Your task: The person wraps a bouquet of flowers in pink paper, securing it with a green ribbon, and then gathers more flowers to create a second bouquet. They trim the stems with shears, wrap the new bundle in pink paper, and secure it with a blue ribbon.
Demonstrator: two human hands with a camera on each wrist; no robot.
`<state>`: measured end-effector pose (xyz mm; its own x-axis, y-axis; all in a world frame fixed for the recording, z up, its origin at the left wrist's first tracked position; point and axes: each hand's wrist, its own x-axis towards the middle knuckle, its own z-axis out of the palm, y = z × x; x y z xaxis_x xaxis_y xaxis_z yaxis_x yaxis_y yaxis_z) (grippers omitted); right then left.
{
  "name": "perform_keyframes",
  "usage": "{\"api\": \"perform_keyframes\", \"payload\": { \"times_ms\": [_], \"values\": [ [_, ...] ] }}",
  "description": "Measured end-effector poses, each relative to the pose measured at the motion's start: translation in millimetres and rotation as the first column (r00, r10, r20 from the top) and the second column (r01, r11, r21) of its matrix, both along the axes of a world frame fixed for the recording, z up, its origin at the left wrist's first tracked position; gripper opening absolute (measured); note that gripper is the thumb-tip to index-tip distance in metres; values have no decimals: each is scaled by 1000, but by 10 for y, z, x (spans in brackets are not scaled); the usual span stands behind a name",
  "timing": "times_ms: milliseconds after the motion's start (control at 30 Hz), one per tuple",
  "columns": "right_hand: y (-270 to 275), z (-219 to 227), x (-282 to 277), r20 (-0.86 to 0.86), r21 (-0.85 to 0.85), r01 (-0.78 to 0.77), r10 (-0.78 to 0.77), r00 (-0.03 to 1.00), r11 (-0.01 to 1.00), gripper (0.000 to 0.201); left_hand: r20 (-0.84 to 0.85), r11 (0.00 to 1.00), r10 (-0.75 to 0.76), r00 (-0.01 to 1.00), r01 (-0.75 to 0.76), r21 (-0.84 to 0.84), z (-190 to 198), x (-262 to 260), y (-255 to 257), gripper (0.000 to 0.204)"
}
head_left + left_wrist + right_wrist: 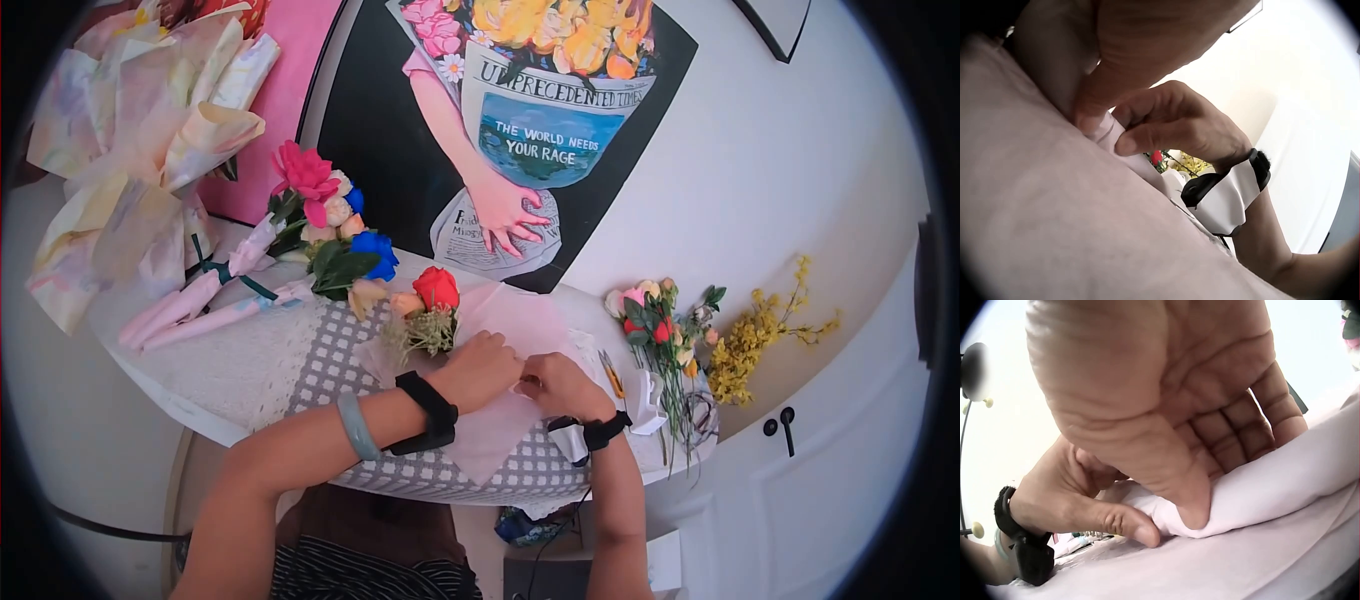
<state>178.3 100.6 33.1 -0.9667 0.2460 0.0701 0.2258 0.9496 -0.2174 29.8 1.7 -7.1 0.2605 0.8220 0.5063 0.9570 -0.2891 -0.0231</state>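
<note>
Pale pink wrapping paper point(500, 435) lies on the table beneath both hands. The left hand point(482, 370) and the right hand point(567, 385) meet over its middle, pinching a gathered fold. In the right wrist view the right thumb presses on a rolled edge of the paper point(1285, 481), with the left hand point(1079, 500) gripping the same roll beside it. The left wrist view shows the right hand point(1179, 125) holding the fold between thumb and fingers. A red rose point(437, 288) with small filler flowers point(430, 330) lies just left of the paper.
A wrapped bouquet point(215, 285) and crumpled patterned paper point(150, 150) are at the left. Loose flowers point(655, 320), yellow sprigs point(745, 350), an orange-handled tool point(611, 373) and a white object point(648, 400) are at the right. A painting point(400, 150) leans behind the table.
</note>
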Motion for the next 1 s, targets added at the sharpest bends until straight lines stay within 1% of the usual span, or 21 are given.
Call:
{"api": "perform_keyframes", "payload": {
  "times_ms": [33, 133, 233, 333, 433, 533, 633, 733, 833, 933, 1000],
  "values": [
    [1, 20, 7, 6, -22, -5, 5, 1000, 1000, 13, 11, 1000, -6, 1000, 6, -12, -12, -20, 22, 13],
    [28, 6, 44, -2, -88, 16, -16, 1000, 996, 13, 156, 997, -75, 985, 70, 37, -63, -84, 28, 12],
    [26, -41, 105, -65, -63, -14, 10, 998, 998, 14, 154, 999, -47, 987, 48, -4, -76, -97, 31, 11],
    [24, -37, 147, -78, -61, -6, 1, 997, 998, 14, 133, 1000, -27, 991, 28, -5, -85, -93, 31, 9],
    [17, -38, 159, -109, -33, -30, 26, 994, 999, 14, 148, 993, -59, 987, 42, 113, -129, -90, 33, 9],
    [63, -47, 230, -54, -41, 25, -27, 998, 999, 14, 143, 996, -40, 989, 28, 83, -105, -108, 20, 9],
    [106, -33, 303, -39, -65, 31, -34, 999, 997, 14, 130, 998, -46, 990, 41, 45, -84, -130, 36, 9],
    [-4, 15, 355, -215, -5, 56, -56, 975, 998, 16, 116, 999, -23, 993, 18, 39, -60, -144, 38, 8],
    [-123, 70, 304, -217, 141, -45, 75, 973, 989, 20, 117, 1000, -7, 993, 4, 27, -77, -143, 75, 6],
    [-106, 27, 255, -150, 164, -37, 62, 987, 986, 22, 128, 997, -46, 991, 38, 68, -84, -158, 79, 5],
    [-127, 30, 236, -159, 156, -23, 48, 986, 987, 20, 121, 998, -53, 991, 48, 39, -45, -177, 63, 4]
  ]
}}
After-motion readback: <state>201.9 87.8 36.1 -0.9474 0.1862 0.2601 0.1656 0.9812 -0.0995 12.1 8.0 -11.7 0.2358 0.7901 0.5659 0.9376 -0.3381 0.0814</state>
